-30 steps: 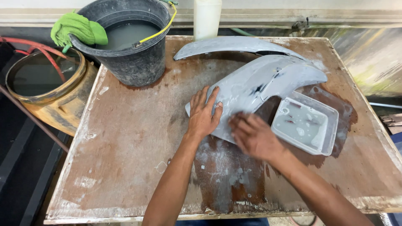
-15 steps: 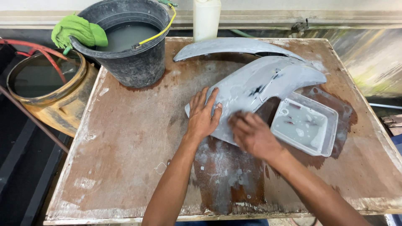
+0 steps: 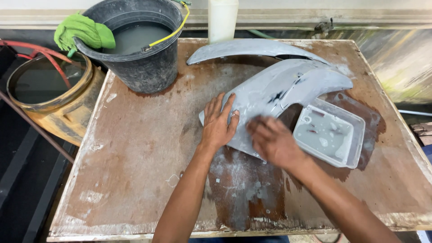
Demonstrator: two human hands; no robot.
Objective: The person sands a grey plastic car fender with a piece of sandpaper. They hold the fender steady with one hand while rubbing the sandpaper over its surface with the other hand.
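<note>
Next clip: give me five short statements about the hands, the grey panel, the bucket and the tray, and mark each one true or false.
1. The left hand lies flat on the grey panel. True.
2. The right hand is dipped in the bucket. False: it rests on the lower edge of the panel, blurred; whether it holds anything cannot be told.
3. The bucket holds cloudy water, and a green cloth hangs over its rim. True.
4. The clear plastic tray is stacked on top of the panel. False: it sits on the wet board to the right of the right hand, partly under the panel's curve.
5. The second grey piece lies on the floor. False: it lies at the far side of the board.
</note>
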